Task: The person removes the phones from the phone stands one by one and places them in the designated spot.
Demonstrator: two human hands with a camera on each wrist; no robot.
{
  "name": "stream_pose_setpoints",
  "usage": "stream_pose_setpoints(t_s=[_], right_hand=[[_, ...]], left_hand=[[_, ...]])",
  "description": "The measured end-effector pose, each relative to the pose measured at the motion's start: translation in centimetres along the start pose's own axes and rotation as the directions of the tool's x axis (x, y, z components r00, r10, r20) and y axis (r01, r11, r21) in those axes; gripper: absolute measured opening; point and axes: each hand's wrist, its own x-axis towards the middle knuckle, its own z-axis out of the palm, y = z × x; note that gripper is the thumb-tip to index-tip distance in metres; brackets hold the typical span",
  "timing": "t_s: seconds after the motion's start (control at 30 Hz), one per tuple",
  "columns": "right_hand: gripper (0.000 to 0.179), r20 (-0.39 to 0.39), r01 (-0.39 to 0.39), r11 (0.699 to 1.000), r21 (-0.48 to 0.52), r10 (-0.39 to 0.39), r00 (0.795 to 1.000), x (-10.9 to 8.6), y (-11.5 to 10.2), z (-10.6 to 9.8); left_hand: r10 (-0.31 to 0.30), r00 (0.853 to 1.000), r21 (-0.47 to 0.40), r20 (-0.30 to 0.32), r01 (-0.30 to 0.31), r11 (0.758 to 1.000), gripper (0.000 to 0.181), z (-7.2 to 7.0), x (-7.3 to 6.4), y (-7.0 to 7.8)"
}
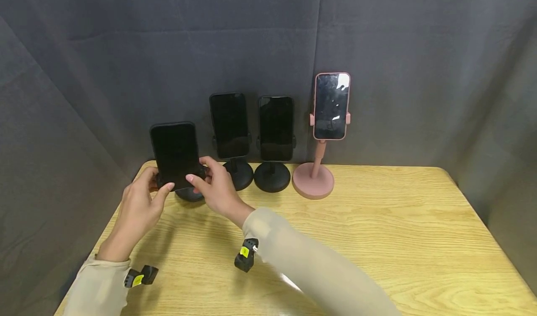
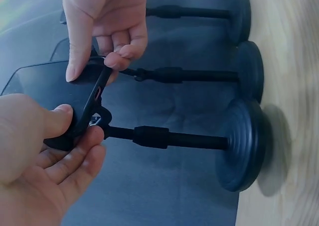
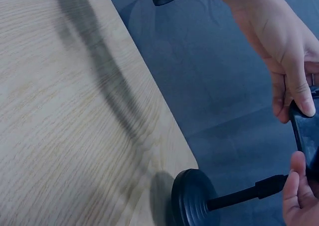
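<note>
1. The phone (image 1: 174, 150) is at the left end of the row, upright and leaning slightly, in front of the top of a black stand (image 2: 194, 140). Whether the clamp grips it is hard to tell, as the hands cover much of that part.
2. It is a black slab with rounded corners and a thin dark rim. Its screen faces the person and is dark, nearly even in tone in the head view. In the left wrist view, its bottom edge shows a small slot with a reddish outline.
3. The left hand (image 1: 140, 206) holds the lower left corner, thumb on the front and fingers curled behind.
4. The right hand (image 1: 220, 190) pinches the lower right side — its thumb presses on the front, near the bottom edge, with the other fingers round the side and back.
5. The stand has a thin stem with a thicker collar and a round, ridged base, which stands on the wood-grain table (image 1: 377, 223).
6. To the right, a second phone (image 1: 229, 126) and a third phone (image 1: 276, 128), both black and dark-screened, stand upright on black stands.
7. Farthest right is a pink-edged phone (image 1: 331, 106) on a taller pink stand (image 1: 313, 181) — its screen catches bright reflections.
8. Grey cloth (image 1: 398, 73) hangs behind the table.
</note>
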Motion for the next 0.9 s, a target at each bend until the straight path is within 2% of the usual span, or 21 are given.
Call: stream_pose_setpoints(t_s=[0.2,0.4,0.6,0.9], right_hand=[[0.048,-0.013,0.038,0.999,-0.011,-0.038,0.999,-0.5,-0.1,-0.6],[0.044,-0.003,0.059,0.998,-0.016,-0.06,0.998,-1.2,-0.1,-1.0],[0.042,-0.018,0.093,0.996,-0.011,-0.093,0.995,-2.0,-0.4,-1.7],[0.037,-0.001,0.137,0.99,0.043,-0.138,0.99,-3.0,-0.4,-2.8]], left_hand=[[0.023,1.0,-0.009,0.0,-0.023,1.0,0.029,-0.1,-0.1,0.5],[0.079,0.997,0.01,-0.012,-0.079,0.997,0.029,-0.4,-0.7,0.9],[0.11,0.994,0.004,-0.013,-0.109,0.994,0.027,-0.7,-0.9,1.7],[0.087,0.993,-0.026,0.074,-0.086,0.996,0.027,-0.9,-0.7,2.6]])
